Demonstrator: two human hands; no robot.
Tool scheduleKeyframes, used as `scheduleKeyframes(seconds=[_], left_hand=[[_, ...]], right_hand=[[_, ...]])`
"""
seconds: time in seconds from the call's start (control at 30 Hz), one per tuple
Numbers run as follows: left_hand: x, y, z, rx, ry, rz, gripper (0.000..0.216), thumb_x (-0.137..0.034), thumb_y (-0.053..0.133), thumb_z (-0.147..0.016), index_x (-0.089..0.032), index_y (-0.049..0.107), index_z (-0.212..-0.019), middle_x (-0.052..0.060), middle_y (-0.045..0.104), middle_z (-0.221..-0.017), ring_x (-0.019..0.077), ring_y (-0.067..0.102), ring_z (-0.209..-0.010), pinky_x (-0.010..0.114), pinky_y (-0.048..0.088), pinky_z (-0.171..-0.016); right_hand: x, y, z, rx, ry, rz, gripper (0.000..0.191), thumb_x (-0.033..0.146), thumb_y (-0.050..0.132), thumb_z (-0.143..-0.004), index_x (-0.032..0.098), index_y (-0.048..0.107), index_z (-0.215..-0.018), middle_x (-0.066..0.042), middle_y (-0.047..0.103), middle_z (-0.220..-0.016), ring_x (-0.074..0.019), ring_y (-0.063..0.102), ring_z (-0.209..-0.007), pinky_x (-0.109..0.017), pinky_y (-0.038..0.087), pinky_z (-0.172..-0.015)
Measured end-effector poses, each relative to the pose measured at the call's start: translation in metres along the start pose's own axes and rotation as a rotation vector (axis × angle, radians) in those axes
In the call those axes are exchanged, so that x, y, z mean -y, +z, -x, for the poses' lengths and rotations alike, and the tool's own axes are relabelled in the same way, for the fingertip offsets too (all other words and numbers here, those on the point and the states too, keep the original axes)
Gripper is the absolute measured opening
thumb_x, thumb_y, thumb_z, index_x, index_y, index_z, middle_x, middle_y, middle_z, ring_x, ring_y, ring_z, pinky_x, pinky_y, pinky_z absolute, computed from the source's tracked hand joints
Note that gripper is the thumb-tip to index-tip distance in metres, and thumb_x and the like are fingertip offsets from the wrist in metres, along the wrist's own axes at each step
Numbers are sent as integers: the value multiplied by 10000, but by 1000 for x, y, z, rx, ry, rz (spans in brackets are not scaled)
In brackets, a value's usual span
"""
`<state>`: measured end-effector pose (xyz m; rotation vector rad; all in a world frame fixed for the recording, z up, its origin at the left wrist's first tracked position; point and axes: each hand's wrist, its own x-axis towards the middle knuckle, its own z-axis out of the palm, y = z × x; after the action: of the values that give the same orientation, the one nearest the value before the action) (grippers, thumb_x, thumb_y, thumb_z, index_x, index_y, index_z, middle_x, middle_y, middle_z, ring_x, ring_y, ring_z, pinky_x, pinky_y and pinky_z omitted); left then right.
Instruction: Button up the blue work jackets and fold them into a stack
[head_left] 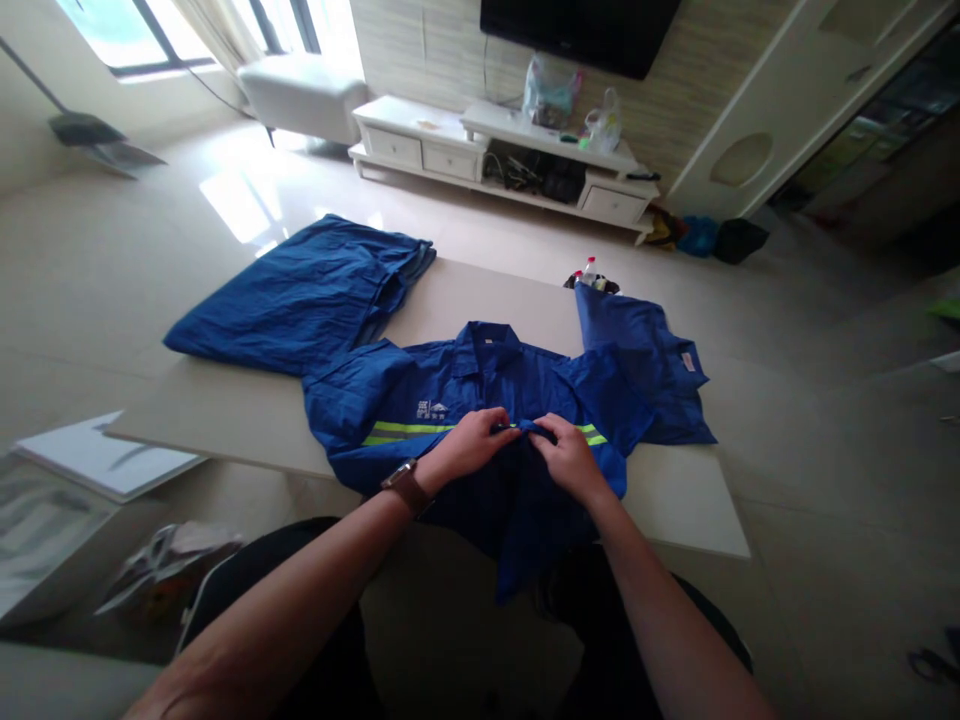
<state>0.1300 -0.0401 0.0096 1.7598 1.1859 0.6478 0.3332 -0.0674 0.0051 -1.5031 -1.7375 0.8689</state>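
Observation:
A blue work shirt (420, 400) with a yellow-green reflective stripe lies spread on a low beige table (675, 500), collar away from me and hem hanging over the near edge. My left hand (469, 445), with a brown watch on the wrist, pinches the shirt's front placket at chest height. My right hand (566, 455) pinches the opposite edge of the placket right beside it. Both hands meet at the shirt's centre line, fingers closed on the fabric.
Blue trousers (300, 295) lie on the table's far left, a second folded blue garment (645, 350) at the far right. A white TV stand (495, 150) and a white seat (304, 95) stand beyond. Papers (105, 455) and a bag (161, 570) lie lower left.

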Motion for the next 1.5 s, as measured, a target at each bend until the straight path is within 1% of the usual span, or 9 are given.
scheduleKeyframes(seconds=[0.2,0.43,0.73,0.9,1.0,1.07,1.17,1.33,1.5], left_hand=[[6,5,-23,-50,-36,7,186,-279,610,-881,-195,766,-827,55,760,-818,193,634,-763,272,449,-737],[2,12,-26,-87,-42,153,274,-345,573,-897,-149,752,-827,26,719,-761,156,579,-702,253,427,-674],[-15,23,-8,-42,49,166,266,-335,562,-933,-164,766,-938,39,760,-887,172,632,-789,258,479,-794],[-15,-1,0,327,81,112,293,-411,616,-920,-170,780,-951,26,755,-887,166,639,-801,248,480,-778],[0,-22,3,721,-128,82,432,-573,683,-847,-154,759,-772,33,717,-720,155,616,-650,255,480,-665],[13,-32,3,855,-339,83,567,-691,644,-822,-152,708,-660,51,681,-625,158,596,-552,276,476,-595],[27,-37,3,713,-459,11,648,-767,556,-829,-175,612,-570,64,653,-571,168,586,-500,295,458,-559],[18,-20,9,306,-248,-370,598,-785,658,-727,-187,671,-729,51,659,-672,200,602,-630,298,386,-587],[5,-4,16,158,-174,-555,313,-488,703,-798,-189,718,-889,106,724,-928,248,653,-841,308,422,-669]], right_hand=[[-5,2,-17,107,131,-140,245,384,616,-877,188,757,-834,-21,743,-798,-198,648,-761,-296,490,-735],[-8,-6,-19,64,146,-228,293,439,663,-851,193,794,-942,-44,787,-923,-241,694,-894,-341,515,-853],[-20,-8,-8,-3,136,58,199,359,633,-805,206,729,-721,-38,687,-741,-194,592,-705,-306,430,-678],[-16,-5,-14,-189,74,159,156,286,570,-744,212,584,-608,-28,606,-738,-176,558,-730,-306,417,-719],[-11,-12,-14,-218,147,-13,146,308,546,-705,209,573,-601,-3,571,-671,-164,525,-675,-294,393,-656],[-5,-17,-12,-167,220,-183,143,312,533,-676,210,578,-587,19,506,-584,-147,462,-591,-280,341,-569],[6,-20,-8,-108,273,-407,126,309,548,-650,212,601,-589,37,456,-512,-129,394,-504,-266,293,-496],[18,-18,-10,-144,180,-583,121,290,553,-638,210,642,-627,10,514,-582,-135,438,-528,-262,335,-499],[19,-15,-15,-221,84,-569,182,354,491,-704,228,517,-574,-15,501,-652,-158,464,-599,-290,384,-570]])
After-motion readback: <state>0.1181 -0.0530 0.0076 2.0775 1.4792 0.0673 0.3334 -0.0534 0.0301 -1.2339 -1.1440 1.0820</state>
